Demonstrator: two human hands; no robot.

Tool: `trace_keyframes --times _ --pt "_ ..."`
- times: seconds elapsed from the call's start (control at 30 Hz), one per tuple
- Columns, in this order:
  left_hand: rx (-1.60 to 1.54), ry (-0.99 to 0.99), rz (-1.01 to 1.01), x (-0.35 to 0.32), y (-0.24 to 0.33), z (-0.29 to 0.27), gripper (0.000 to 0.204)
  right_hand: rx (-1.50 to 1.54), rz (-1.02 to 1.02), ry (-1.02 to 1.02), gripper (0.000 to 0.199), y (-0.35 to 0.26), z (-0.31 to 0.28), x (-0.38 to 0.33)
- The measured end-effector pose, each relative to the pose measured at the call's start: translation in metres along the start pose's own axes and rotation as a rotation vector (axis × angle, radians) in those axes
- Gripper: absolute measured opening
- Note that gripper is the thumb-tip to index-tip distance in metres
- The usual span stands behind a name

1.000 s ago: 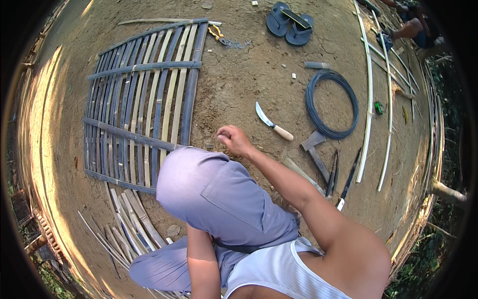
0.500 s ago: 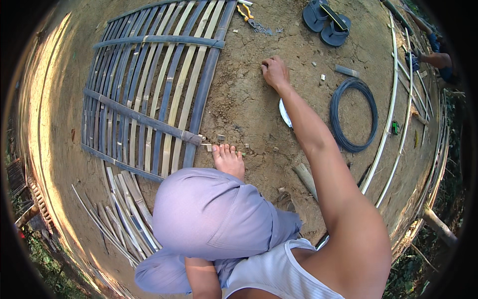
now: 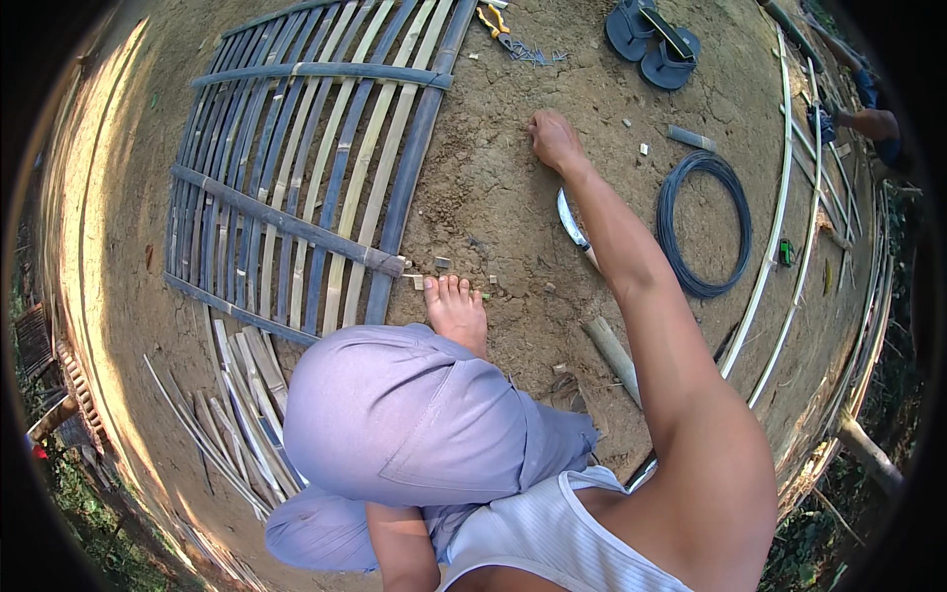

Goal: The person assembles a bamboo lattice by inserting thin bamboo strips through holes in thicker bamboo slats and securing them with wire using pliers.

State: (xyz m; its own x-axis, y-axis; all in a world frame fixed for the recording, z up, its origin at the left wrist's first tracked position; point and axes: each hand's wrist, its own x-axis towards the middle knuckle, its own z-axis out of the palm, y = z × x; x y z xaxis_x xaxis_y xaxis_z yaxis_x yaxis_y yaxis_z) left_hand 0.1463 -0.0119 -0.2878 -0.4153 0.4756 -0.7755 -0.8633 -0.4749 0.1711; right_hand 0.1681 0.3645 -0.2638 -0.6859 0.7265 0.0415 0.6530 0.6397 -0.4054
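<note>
In the head view, the right hand is at the end of an outstretched arm over the bare ground, its fingers curled inward; whether they pinch anything, or touch the ground, I cannot tell. The left hand is hidden behind the raised knee, so its state cannot be told.

Just on the near side of the right hand lies the curved knife, its pale handle partly covered by the forearm. To the hand's left, apart from it, lies the bamboo panel, dark and light slats under crosspieces. Beyond the hand and slightly left are yellow-handled pliers, with a scatter of nails beside them. Beyond it to the right is a pair of dark sandals, a flat dark object resting across them. To its right lies a short dark tube; right and nearer the body, the wire coil. A bare foot rests nearer the body, left of the hand.
</note>
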Motion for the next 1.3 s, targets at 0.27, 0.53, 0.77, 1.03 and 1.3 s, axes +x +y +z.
trace_keyframes --times 0.27,0.53,0.77,1.03,1.3 --pt "-0.011 -0.064 0.024 0.000 0.007 -0.010 0.034 0.417 -0.034 -0.229 0.013 -0.104 0.007 -0.092" --pt "0.008 -0.168 0.017 0.005 0.007 -0.014 0.039 0.206 -0.181 -0.170 0.011 -0.149 0.018 -0.156" --pt "0.037 0.042 0.038 -0.007 0.001 0.019 0.041 0.028 -0.156 -0.283 0.012 -0.149 0.020 -0.147" --pt "0.081 -0.115 -0.015 0.015 0.006 -0.012 0.066 -0.204 -0.125 -0.227 0.014 -0.175 0.025 -0.158" --pt "0.094 -0.206 -0.010 0.016 0.000 -0.016 0.050 -0.099 -0.136 -0.201 0.015 -0.143 0.041 -0.155"
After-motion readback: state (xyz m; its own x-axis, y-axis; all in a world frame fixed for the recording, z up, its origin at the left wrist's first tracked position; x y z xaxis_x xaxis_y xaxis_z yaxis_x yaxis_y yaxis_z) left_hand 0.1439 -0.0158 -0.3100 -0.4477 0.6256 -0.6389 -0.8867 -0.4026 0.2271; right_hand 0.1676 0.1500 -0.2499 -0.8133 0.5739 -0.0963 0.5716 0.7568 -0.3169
